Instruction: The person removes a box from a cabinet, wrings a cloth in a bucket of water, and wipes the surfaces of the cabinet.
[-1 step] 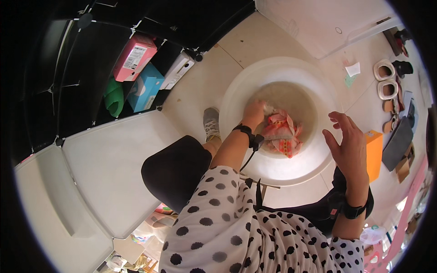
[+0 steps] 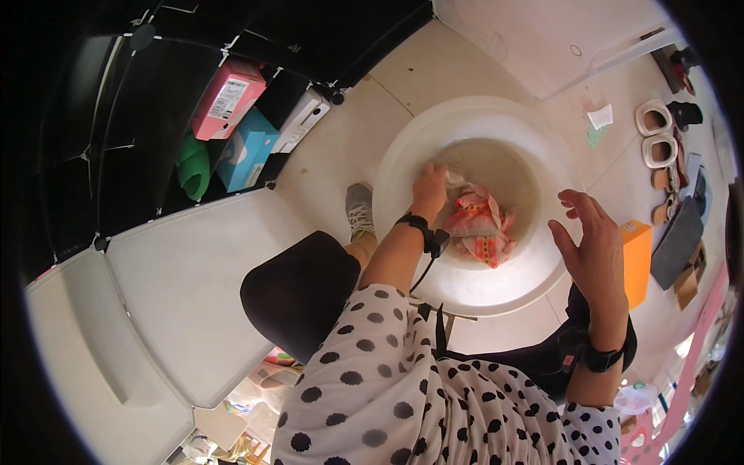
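A wide white basin (image 2: 403, 147) holds shallow, cloudy water. A wet pink, white and red patterned cloth (image 2: 479, 221), bunched up, lies in it. At the basin's left inner side my left hand (image 2: 430, 188) is closed on a whitish end that seems to belong to this cloth. Its fingertips are partly hidden. My right hand (image 2: 593, 244) hovers by the basin's right rim with fingers apart and slightly bent, touching nothing. Each wrist wears a black strap, the left one with a small dark device (image 2: 436, 242).
Black shelving on the left holds a pink box (image 2: 229, 101), a blue box (image 2: 248, 151) and green slippers (image 2: 193, 167). An orange box (image 2: 636, 263) stands right of my right hand. Several shoes (image 2: 659, 151) line the right side. My shoe (image 2: 359, 211) is left of the basin.
My left hand has shifted slightly up and left, drawing the whitish cloth end with it. The right hand stays almost where it was.
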`<state>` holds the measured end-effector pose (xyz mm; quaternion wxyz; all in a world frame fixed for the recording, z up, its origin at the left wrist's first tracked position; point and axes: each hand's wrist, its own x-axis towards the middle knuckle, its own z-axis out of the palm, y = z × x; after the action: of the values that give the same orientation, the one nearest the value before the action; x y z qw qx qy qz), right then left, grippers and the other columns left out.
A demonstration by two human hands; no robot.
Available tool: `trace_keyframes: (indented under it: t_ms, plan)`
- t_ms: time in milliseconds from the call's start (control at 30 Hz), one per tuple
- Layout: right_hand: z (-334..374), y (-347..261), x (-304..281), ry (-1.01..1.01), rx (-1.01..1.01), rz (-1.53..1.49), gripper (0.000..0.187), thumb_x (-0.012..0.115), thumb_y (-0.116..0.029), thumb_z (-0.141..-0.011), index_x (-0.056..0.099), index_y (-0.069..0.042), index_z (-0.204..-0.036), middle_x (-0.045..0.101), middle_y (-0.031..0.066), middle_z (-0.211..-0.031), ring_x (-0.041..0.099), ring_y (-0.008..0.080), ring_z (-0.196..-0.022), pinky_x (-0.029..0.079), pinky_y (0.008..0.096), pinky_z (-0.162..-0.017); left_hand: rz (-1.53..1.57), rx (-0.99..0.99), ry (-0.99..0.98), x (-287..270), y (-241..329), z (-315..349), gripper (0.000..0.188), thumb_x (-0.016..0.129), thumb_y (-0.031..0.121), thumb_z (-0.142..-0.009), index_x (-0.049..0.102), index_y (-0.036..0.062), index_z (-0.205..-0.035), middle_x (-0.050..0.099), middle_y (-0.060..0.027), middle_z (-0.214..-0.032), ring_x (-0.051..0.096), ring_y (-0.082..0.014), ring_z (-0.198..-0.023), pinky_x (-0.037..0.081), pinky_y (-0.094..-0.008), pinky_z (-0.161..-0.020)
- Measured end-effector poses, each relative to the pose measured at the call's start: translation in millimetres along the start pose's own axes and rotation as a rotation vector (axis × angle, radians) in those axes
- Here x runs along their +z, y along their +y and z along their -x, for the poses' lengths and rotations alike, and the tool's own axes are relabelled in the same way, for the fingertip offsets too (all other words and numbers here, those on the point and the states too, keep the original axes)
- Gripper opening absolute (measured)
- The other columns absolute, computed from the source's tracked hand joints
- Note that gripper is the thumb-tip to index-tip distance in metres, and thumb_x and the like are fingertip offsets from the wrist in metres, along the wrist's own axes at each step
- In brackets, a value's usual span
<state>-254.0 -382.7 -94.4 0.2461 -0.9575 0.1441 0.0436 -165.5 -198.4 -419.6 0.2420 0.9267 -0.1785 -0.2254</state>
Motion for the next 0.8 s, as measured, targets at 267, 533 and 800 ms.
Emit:
trace_keyframes:
  t_ms: [267,533,800]
  plan:
    - [-0.3,-7.8,-0.1,0.031,-0.093,-0.014,0.028,0.066,-0.014,-0.076,0.056,-0.005,-0.1,0.063,0.0127,-0.089,0.061,0.0307,-0.078,0.049,0.0367,-0.066,0.101,0.102,-0.628,13.0,-21.0,-13.7,0.03,0.052,0.021,-0.083,0.06,0.0091,-0.11,0.058,-0.0163,-0.11,0.055,-0.0332,-0.105,0.045,-0.0443,-0.084]
    - [-3.9,2.4,0.8,0.048,-0.125,0.02,0.025,0.064,-0.018,-0.077,0.055,-0.007,-0.098,0.06,0.0111,-0.081,0.059,0.0311,-0.073,0.047,0.0399,-0.063,-0.316,0.168,-0.445,21.9,-19.4,-15.9,0.033,0.051,0.023,-0.085,0.053,0.0146,-0.116,0.046,-0.0206,-0.12,0.051,-0.0364,-0.104,0.046,-0.0472,-0.082]
    - [-0.6,8.1,-1.7,0.046,-0.103,0.036,0.025,0.063,-0.02,-0.078,0.055,-0.007,-0.098,0.06,0.0111,-0.082,0.059,0.0314,-0.072,0.047,0.0399,-0.064,-0.195,0.078,0.182,18.0,-11.2,-8.0,0.023,0.053,0.017,-0.082,0.06,0.0104,-0.103,0.058,-0.0169,-0.108,0.056,-0.034,-0.099,0.045,-0.0426,-0.083]
